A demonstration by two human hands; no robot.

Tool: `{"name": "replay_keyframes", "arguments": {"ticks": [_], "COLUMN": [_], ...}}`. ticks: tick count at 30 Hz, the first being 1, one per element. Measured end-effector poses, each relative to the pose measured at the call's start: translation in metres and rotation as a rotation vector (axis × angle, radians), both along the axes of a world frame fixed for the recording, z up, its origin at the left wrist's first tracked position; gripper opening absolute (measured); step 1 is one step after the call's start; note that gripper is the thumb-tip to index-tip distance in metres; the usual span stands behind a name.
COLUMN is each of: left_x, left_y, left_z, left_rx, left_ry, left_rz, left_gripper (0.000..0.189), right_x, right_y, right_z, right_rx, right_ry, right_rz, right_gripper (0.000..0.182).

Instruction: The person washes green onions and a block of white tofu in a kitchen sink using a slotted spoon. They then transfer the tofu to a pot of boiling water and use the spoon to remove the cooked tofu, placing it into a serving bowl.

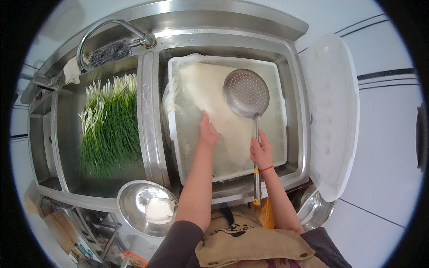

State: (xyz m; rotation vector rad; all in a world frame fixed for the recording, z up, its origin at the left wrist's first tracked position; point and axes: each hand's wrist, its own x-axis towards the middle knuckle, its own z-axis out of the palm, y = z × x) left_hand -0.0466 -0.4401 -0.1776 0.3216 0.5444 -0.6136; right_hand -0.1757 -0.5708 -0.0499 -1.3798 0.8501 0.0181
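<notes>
My right hand (262, 152) grips the metal handle of a round perforated skimmer (246, 93), whose bowl is over the right part of a large pale slab (204, 83), possibly tofu. The slab lies in cloudy water inside a white rectangular crate (227, 59), set in the right basin of a steel sink. At the slab's left edge, my left hand (207, 130) reaches in with the thumb up; its lower fingers are partly hidden, and I cannot tell whether it grips the slab. Thin, translucent film or cloth (170, 95) bunches at the crate's left wall.
Green chives (115, 130) lie in the left basin, beneath a curved faucet (112, 20). A steel bowl (125, 211) with a white block (160, 210) stands at the front edge. A white lid or tray (330, 117) leans on the right, above another metal bowl (316, 209).
</notes>
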Motion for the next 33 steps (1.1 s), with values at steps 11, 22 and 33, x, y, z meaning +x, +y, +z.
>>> {"name": "replay_keyframes", "arguments": {"ticks": [11, 22, 33], "left_x": [-0.001, -0.002, 0.004], "left_y": [-0.007, -0.007, 0.003], "left_z": [0.001, -0.010, 0.000], "left_rx": [0.074, 0.017, -0.020], "left_ry": [-0.009, -0.059, 0.072], "left_rz": [0.044, 0.041, 0.010], "left_gripper": [0.049, 0.046, 0.058], "right_x": [-0.003, -0.019, -0.047], "right_y": [-0.002, 0.016, 0.003], "right_z": [0.000, -0.006, 0.035], "right_rx": [-0.011, -0.010, 0.553], "right_ry": [0.045, 0.117, 0.148], "right_rz": [0.085, 0.153, 0.139], "right_gripper": [0.054, 0.045, 0.041]}}
